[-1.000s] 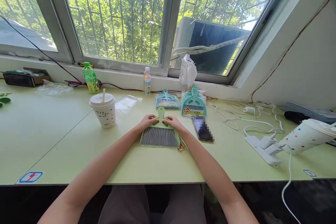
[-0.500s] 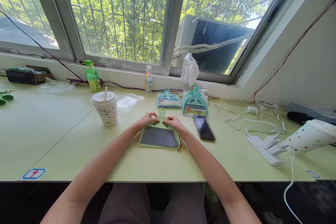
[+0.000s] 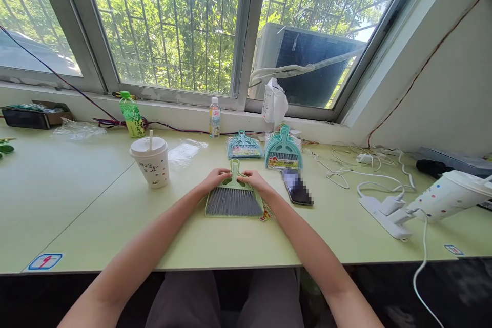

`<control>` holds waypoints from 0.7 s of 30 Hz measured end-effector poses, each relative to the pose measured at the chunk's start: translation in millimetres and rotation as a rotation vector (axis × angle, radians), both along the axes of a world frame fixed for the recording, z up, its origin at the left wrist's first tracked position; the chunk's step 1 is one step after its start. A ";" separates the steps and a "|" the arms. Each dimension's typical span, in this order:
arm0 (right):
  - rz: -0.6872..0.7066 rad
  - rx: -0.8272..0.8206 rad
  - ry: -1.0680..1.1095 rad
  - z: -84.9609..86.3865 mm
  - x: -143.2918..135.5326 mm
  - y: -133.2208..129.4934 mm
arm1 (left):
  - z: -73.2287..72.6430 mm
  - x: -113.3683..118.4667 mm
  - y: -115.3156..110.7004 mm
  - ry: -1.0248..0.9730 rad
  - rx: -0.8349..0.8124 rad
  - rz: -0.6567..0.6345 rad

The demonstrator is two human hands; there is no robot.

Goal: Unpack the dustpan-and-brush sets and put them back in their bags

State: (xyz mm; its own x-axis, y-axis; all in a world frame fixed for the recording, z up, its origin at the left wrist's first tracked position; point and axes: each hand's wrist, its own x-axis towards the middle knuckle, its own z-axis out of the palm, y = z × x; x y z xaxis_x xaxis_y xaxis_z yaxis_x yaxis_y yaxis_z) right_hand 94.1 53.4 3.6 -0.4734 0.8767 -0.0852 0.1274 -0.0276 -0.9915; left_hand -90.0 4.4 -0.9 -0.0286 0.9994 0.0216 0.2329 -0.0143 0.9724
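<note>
A light green hand brush with grey bristles [image 3: 233, 202] lies nested with a matching green dustpan [image 3: 209, 212] on the table in front of me, handle pointing away. My left hand [image 3: 216, 178] grips the left side of the set near the handle. On the opposite side, my right hand [image 3: 251, 179] holds it in the same way, fingers curled round the edge. Partly under my right wrist lies a small colourful printed card [image 3: 266, 212]. Beyond my hands are a blue packaged brush set [image 3: 245, 145] and several stacked teal sets [image 3: 284, 148].
A phone [image 3: 297, 187] lies to the right of my hands. A lidded paper cup with a straw [image 3: 150, 162] stands left. Bottles line the window side, one green [image 3: 132, 115], one clear [image 3: 214, 119]. A power strip [image 3: 384, 219] with cables and another cup [image 3: 449, 197] sit right.
The view has shifted slightly. Both hands stay on the green brush and dustpan, which remain in about the same place on the table.
</note>
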 end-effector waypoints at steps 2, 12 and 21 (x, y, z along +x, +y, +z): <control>0.008 -0.004 0.004 -0.1 -0.8 0.1 | -1.4 -1.4 1.4 0.000 -0.009 0.004; -0.028 0.094 0.054 2.3 0.3 0.3 | 8.2 3.8 -3.2 0.004 0.065 0.033; -0.023 0.488 0.110 7.2 30.5 26.3 | 10.3 -24.5 -12.1 -0.378 -0.182 -0.249</control>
